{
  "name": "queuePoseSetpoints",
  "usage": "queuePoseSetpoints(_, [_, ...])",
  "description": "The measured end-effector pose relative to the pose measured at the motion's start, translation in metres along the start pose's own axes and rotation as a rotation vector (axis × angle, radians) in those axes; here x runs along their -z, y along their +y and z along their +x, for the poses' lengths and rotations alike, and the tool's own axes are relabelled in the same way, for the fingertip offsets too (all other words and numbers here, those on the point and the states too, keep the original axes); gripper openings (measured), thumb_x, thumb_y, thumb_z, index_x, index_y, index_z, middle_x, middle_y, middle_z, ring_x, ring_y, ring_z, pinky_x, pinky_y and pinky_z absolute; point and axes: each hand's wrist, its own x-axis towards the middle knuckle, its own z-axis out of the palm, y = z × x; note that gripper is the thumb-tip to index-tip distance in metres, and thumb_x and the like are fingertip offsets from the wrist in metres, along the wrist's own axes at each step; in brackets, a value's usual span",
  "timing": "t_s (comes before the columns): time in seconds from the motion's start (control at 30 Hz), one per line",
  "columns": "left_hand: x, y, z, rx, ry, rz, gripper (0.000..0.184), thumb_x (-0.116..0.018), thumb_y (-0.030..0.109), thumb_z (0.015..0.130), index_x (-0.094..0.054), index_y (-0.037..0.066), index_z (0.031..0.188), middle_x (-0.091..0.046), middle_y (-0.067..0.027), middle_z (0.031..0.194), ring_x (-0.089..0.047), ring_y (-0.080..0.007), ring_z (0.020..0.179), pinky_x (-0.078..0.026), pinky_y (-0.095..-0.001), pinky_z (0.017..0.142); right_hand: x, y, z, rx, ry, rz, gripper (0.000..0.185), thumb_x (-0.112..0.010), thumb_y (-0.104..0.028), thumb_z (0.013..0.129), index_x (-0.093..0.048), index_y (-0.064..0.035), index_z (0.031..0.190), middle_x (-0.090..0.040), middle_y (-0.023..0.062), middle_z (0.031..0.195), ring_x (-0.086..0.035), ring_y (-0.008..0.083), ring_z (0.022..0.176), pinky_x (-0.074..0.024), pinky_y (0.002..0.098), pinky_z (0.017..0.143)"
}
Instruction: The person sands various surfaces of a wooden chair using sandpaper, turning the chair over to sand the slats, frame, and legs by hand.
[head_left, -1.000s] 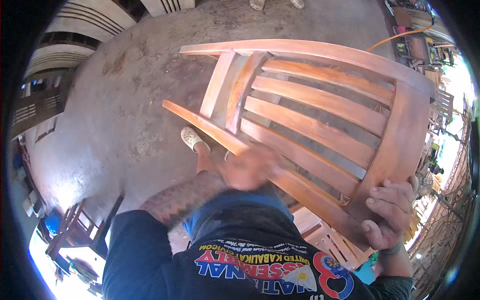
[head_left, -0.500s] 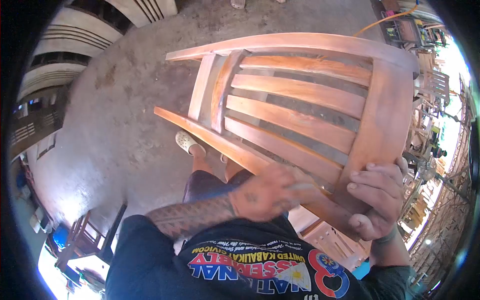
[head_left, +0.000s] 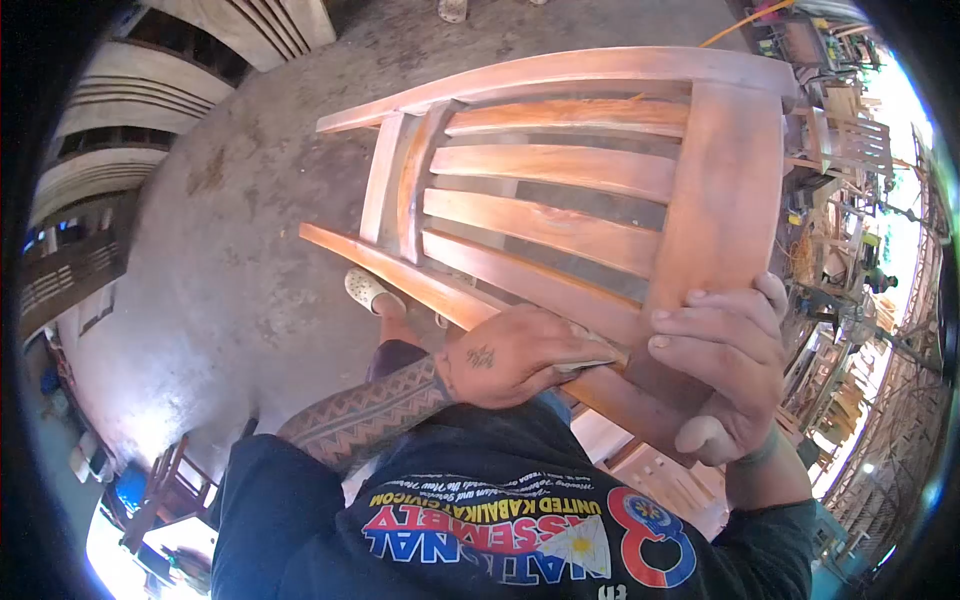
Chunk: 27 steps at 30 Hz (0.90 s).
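- Against the frame from a second ago, the left hand (head_left: pixel 515 358) lies closer to the right hand (head_left: pixel 735 355) along the near side rail (head_left: pixel 405 275), and the wooden frame sits further left in view.
- Nearest is a black cotton T-shirt (head_left: pixel 440 560), its print upside down: "8th NATIONAL ASSEMBLY" in blue and red, "UNITED KABALIKAT CIVICOM" in yellow; the smaller white lines are too fine to read fully.
- The left hand is bent, fingers together, pressing a thin pale folded sheet (head_left: pixel 600 360) onto that rail; its material is unclear.
- The right hand is clasped round the near corner of the broad end rail (head_left: pixel 722 190).
- The reddish-brown slatted wooden chair-back frame (head_left: pixel 545 228) slants across in front of the body. Its four slats, crosspieces and side rails all look joined; rubbing the near rail seems underway. Pale, dull patches suggest surface work left, though how much cannot be told.
- Below its near corner is another slatted wooden piece (head_left: pixel 665 480).
- Beyond are a cream perforated clog (head_left: pixel 367 288) on the grey concrete floor (head_left: pixel 240 250), and pale curved panels (head_left: pixel 160 88) at upper left.
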Motion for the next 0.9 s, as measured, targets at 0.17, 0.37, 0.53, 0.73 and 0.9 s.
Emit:
queuePoseSetpoints(0.17, [0.025, -0.017, -0.002, 0.234, -0.215, -0.099, 0.042, -0.064, 0.017, 0.105, -0.065, 0.007, 0.145, -0.072, -0.018, 0.134, -0.066, -0.0371, 0.126, -0.053, -0.0498, 0.108, -0.001, 0.007, -0.003, 0.023, -0.012, -0.015, 0.068, -0.058, -0.076, 0.097, -0.081, -0.0125, 0.105, -0.081, 0.0075, 0.109, -0.072, 0.0319, 0.104, -0.0318, 0.0503, 0.119])
queuePoseSetpoints(0.37, [0.003, 0.018, 0.024, -0.029, -0.131, -0.19, 0.047, -0.063, 0.014, 0.105, -0.06, 0.003, 0.151, -0.068, -0.0225, 0.141, -0.064, -0.0401, 0.131, -0.052, -0.0482, 0.112, -0.004, 0.011, -0.005, 0.049, 0.008, -0.012, 0.06, -0.061, -0.067, 0.099, -0.081, -0.0102, 0.105, -0.082, 0.01, 0.108, -0.072, 0.0335, 0.105, -0.0325, 0.05, 0.12])
queuePoseSetpoints(0.53, [0.008, -0.015, -0.01, 0.325, -0.053, -0.158, 0.042, -0.062, 0.017, 0.108, -0.064, 0.004, 0.148, -0.071, -0.0224, 0.136, -0.067, -0.0377, 0.129, -0.052, -0.0491, 0.112, -0.003, 0.012, -0.006, 0.035, 0.026, 0.02, 0.049, -0.071, -0.06, 0.094, -0.082, -0.0135, 0.106, -0.081, 0.0051, 0.11, -0.072, 0.0281, 0.103, -0.0288, 0.0463, 0.118])
queuePoseSetpoints(0.73, [-0.002, 0.009, 0.033, 0.079, -0.223, -0.157, 0.04, -0.06, 0.019, 0.109, -0.064, 0.002, 0.145, -0.072, -0.0237, 0.133, -0.067, -0.0415, 0.127, -0.053, -0.0493, 0.11, -0.006, 0.013, -0.006, 0.041, 0.059, 0.036, 0.047, -0.073, -0.058, 0.093, -0.082, -0.0138, 0.105, -0.082, 0.0048, 0.108, -0.072, 0.0269, 0.103, -0.0291, 0.0455, 0.118])
queuePoseSetpoints(0.9, [-0.016, -0.018, -0.031, 0.02, 0.187, 0.073, 0.038, -0.064, 0.017, 0.105, -0.068, 0.004, 0.14, -0.072, -0.0163, 0.138, -0.067, -0.0349, 0.128, -0.05, -0.0507, 0.111, -0.004, 0.013, -0.007, 0.035, 0.061, 0.029, 0.047, -0.076, -0.059, 0.091, -0.083, -0.0143, 0.105, -0.082, 0.0047, 0.107, -0.072, 0.0255, 0.104, -0.0292, 0.0453, 0.119])
